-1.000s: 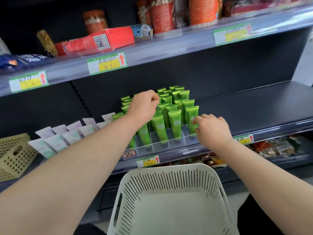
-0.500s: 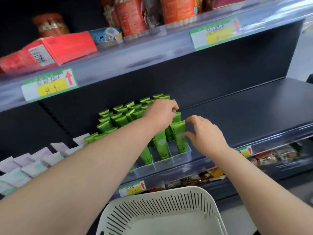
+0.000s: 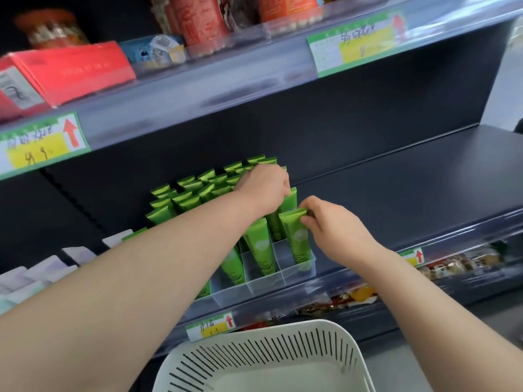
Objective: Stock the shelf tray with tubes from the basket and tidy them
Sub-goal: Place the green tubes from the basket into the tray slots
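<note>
A clear divided shelf tray (image 3: 283, 274) on the middle shelf holds several upright green tubes (image 3: 186, 200) in rows. My right hand (image 3: 334, 230) pinches the crimped top of the front right green tube (image 3: 297, 241). My left hand (image 3: 264, 188) reaches over the rows and curls its fingers around the tops of tubes in the right column, further back. The white slotted basket (image 3: 263, 360) sits below the shelf, and I see no tubes inside the part in view.
Pale lilac and white tubes (image 3: 36, 275) stand left of the green ones. The dark shelf to the right of the tray (image 3: 410, 190) is bare. Above, a shelf carries a red box (image 3: 65, 72), jars and price labels. Snack packets (image 3: 452, 267) lie on the shelf below.
The view has shifted right and closer. My left hand moved from the middle rows to the right rear tubes. My right hand rose from the tray's front corner to the front tube's top.
</note>
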{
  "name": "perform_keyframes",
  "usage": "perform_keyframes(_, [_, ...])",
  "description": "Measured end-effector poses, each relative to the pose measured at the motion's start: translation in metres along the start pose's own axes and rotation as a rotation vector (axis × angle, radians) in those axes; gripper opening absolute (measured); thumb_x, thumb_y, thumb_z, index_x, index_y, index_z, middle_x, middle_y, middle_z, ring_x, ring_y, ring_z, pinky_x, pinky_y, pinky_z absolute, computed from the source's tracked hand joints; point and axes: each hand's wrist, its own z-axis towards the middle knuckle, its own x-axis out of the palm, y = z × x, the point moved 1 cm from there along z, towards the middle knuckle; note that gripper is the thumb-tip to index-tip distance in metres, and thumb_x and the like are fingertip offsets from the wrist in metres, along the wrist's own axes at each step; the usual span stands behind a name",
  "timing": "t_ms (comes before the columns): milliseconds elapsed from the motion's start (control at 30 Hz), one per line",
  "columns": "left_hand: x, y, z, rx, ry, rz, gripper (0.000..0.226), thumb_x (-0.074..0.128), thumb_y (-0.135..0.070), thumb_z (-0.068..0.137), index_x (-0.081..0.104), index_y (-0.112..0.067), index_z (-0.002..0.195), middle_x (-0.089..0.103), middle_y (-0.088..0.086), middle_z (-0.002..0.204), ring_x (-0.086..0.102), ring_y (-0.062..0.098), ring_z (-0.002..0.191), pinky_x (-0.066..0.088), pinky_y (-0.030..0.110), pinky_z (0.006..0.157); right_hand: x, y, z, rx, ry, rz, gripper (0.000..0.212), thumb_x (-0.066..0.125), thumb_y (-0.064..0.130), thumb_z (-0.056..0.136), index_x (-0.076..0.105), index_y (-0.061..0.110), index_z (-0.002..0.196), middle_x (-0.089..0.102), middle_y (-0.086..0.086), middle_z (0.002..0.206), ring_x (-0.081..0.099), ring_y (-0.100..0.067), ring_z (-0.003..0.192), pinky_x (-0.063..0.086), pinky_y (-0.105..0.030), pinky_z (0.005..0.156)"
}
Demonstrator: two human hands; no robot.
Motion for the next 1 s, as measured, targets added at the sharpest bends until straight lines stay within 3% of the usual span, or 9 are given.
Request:
perform_keyframes(167, [0.004,0.003,-0.001,-0.024,0.059,-0.044,0.011,0.057,-0.024,0.095,0.067,-0.025,0.089,0.067,-0.003,0.102,0.062,0.02,0.094,0.043,0.029,0.071,-0.004,0.0,-0.006,0.017,0.033,0.051,0.028,0.044,0.031,0.099,0.045,0.023,0.126,0.063,0.004,0.112,0.059,-0.017,0.098,0.05,-0.036,0.079])
perform_keyframes(233, [-0.002,0.004,0.0,-0.031,0.007,-0.113,0.02,0.057,-0.03,0.094,0.071,-0.018,0.09,0.068,0.0,0.097,0.062,0.022,0.091,0.047,0.031,0.072,-0.006,0.0,-0.007,0.015,0.03,0.095,0.03,0.046,0.033,0.098,0.045,0.024,0.127,0.06,0.007,0.118,0.058,-0.014,0.105,0.049,-0.035,0.085])
perform_keyframes(333, [-0.007,0.01,0.005,-0.074,-0.12,-0.11,0.015,0.058,-0.019,0.091,0.072,-0.017,0.093,0.068,0.0,0.099,0.061,0.023,0.094,0.05,0.031,0.076,-0.008,-0.001,-0.008,0.006,-0.03,0.128,0.027,0.043,0.031,0.1,0.048,0.024,0.125,0.058,0.008,0.119,0.056,-0.013,0.107,0.048,-0.036,0.087])
perform_keyframes(433, [0.001,0.018,0.007,-0.118,-0.06,0.035,0.014,0.063,-0.007,0.088,0.073,-0.012,0.097,0.068,0.005,0.102,0.064,0.026,0.091,0.055,0.035,0.078,-0.01,-0.004,-0.009,-0.049,-0.136,-0.071,0.028,0.038,0.018,0.1,0.049,0.023,0.126,0.057,0.004,0.118,0.052,-0.021,0.106,0.043,-0.038,0.081])
perform_keyframes(500, [0.008,0.022,0.008,-0.133,-0.016,0.081,0.017,0.065,-0.003,0.086,0.072,-0.012,0.099,0.068,0.006,0.102,0.065,0.026,0.089,0.055,0.035,0.077,-0.01,-0.007,-0.011,-0.095,-0.191,-0.286,0.04,0.039,0.006,0.092,0.049,0.022,0.127,0.058,0.001,0.114,0.05,-0.025,0.103,0.036,-0.036,0.075])
perform_keyframes(633, [0.012,0.023,0.012,-0.149,-0.035,0.075,0.018,0.064,-0.006,0.088,0.073,-0.017,0.099,0.068,0.004,0.101,0.064,0.026,0.09,0.053,0.033,0.072,-0.013,-0.006,-0.011,-0.093,-0.124,-0.456,0.056,0.034,0.003,0.083,0.04,0.023,0.135,0.053,0.002,0.121,0.046,-0.024,0.11,0.037,-0.035,0.083])
perform_keyframes(800, [0.011,0.015,0.021,-0.113,-0.087,-0.017,0.018,0.063,-0.016,0.092,0.071,-0.02,0.108,0.067,0.004,0.113,0.063,0.027,0.101,0.049,0.032,0.08,-0.012,-0.008,-0.009,-0.081,-0.127,-0.423,0.053,0.038,0.003,0.085,0.041,0.023,0.134,0.054,0.002,0.121,0.048,-0.023,0.108,0.037,-0.034,0.082])
perform_keyframes(1000, [0.007,0.016,0.018,-0.108,-0.061,-0.112,0.016,0.065,-0.016,0.091,0.075,-0.018,0.104,0.069,0.003,0.112,0.063,0.024,0.101,0.051,0.031,0.084,-0.015,-0.005,-0.009,-0.079,-0.148,-0.336,0.054,0.04,0.001,0.086,0.043,0.024,0.134,0.054,0.003,0.12,0.049,-0.022,0.108,0.035,-0.033,0.077])
